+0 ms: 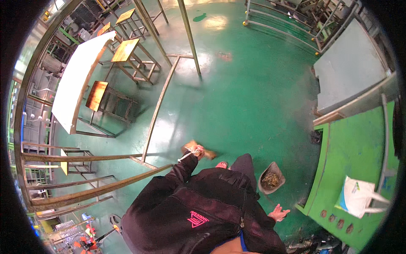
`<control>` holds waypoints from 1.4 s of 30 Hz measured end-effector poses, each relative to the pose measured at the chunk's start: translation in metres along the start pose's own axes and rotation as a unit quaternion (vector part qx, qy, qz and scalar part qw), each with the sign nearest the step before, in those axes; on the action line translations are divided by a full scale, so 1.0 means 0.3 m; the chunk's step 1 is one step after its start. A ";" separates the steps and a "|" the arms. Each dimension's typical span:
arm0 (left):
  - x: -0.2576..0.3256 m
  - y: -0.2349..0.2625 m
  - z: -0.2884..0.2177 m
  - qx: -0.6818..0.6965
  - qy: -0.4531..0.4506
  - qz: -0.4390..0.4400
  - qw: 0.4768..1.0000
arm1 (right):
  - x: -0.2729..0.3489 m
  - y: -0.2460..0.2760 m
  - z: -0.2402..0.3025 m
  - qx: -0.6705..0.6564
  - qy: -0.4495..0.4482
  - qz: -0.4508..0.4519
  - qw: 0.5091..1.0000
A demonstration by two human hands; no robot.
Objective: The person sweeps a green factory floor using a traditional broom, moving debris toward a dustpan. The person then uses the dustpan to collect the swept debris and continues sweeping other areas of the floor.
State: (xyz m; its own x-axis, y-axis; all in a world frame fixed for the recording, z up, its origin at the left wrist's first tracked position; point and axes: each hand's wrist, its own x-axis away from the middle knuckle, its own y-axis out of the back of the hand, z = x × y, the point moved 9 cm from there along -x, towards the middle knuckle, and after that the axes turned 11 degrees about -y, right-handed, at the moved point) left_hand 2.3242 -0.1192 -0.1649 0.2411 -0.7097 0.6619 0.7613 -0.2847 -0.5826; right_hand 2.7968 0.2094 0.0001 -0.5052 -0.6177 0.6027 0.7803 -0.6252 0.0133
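Note:
In front of me, low over the floor, my left hand (pixel 198 152) is closed around a tan, broom-like thing (pixel 190 145). Motion blurs it, so I cannot make out its exact kind. White string (pixel 185 156) hangs about that wrist. A grey scoop-shaped dustpan (pixel 263 185) lies on the floor to the right of my leg, with brown debris (pixel 271 180) in it. Behind the dustpan, nearer to me, my right hand (pixel 279 213) reaches out with its fingers apart and nothing in it. It does not touch the dustpan.
A metal frame (pixel 158 106) stands close on the left, past it a white-topped table (pixel 80 80) and several wooden stools (pixel 126 50). On the right is a green bench (pixel 351 139) with a white bag (pixel 356 197). A grey panel (pixel 351 67) and a rail rack (pixel 279 23) stand farther off.

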 end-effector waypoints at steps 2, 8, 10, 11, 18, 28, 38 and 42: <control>-0.082 -0.195 -0.032 -0.101 -0.075 0.052 0.991 | 0.003 -0.206 -0.006 0.024 -0.016 0.022 0.999; -0.478 -0.732 0.027 -0.054 -0.112 0.018 0.992 | -0.126 -1.011 0.006 0.105 -0.036 0.065 0.992; -0.598 -0.867 0.041 -0.061 -0.124 0.017 0.990 | -0.127 -1.235 0.028 0.137 -0.033 0.083 0.987; -0.660 -0.923 0.038 -0.064 -0.135 -0.011 0.989 | -0.115 -1.377 0.025 0.149 -0.029 0.095 0.984; -1.029 -1.369 -0.053 -0.078 -0.206 0.010 0.975 | -0.036 -2.208 0.025 0.217 -0.025 0.207 0.954; -1.229 -2.019 -0.353 -0.345 -0.296 0.007 0.891 | 0.277 -3.229 -0.314 0.292 -0.017 0.327 0.899; -1.194 -2.595 -0.909 -0.705 -0.412 -0.301 0.492 | 0.627 -4.131 -0.678 0.393 -0.031 0.442 0.806; -1.304 -2.769 -1.198 -0.759 -0.402 -0.377 0.345 | 0.740 -4.405 -0.901 0.441 -0.027 0.481 0.757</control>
State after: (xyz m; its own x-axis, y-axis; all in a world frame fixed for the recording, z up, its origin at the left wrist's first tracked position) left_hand 1.3812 0.1633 -0.1094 0.8735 0.1702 0.4562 -0.2561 -0.6362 0.7278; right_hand 1.5540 0.7696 -0.0994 0.4515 -0.5489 0.7034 0.7317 0.6790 0.0602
